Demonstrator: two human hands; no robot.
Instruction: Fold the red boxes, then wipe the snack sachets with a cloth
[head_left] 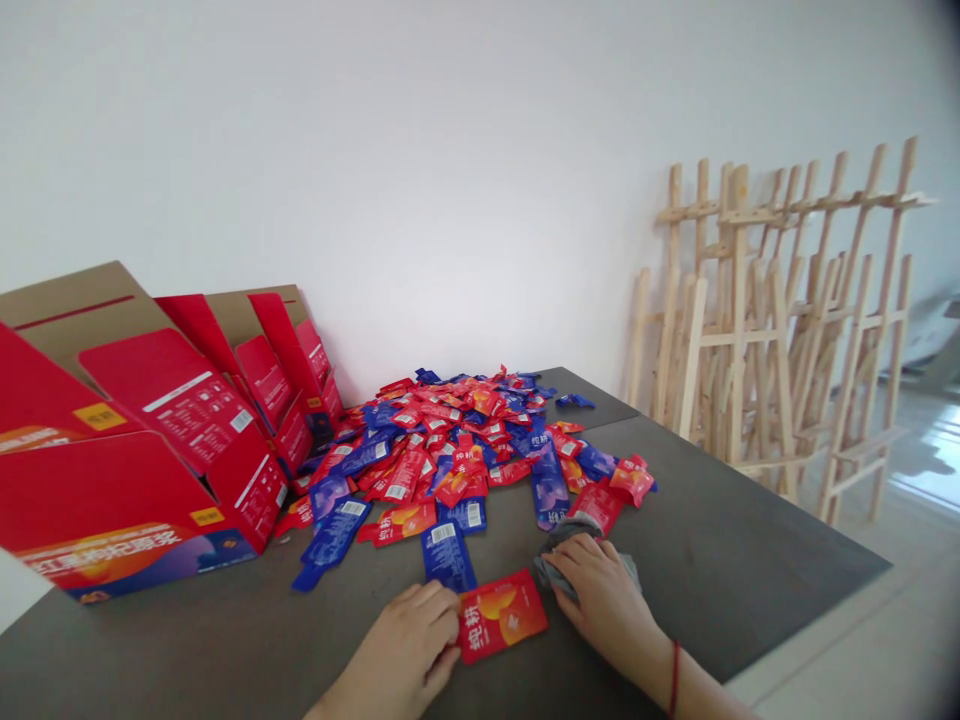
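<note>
A red pouch with orange fruit printed on it [506,615] lies flat on the dark table, between my two hands. The fingers of my left hand [409,645] are closed on its left end. Just right of the pouch, my right hand [600,595] grips a crumpled grey cloth [628,568] against the tabletop. Behind the red pouch a blue pouch [448,556] shows its barcode label. Beyond that spreads a large heap of red and blue pouches [450,430].
Open red cardboard boxes [112,490] stand along the left side of the dark table [720,560]. Wooden easels [739,330] lean near the white wall at the right, past the table's right edge.
</note>
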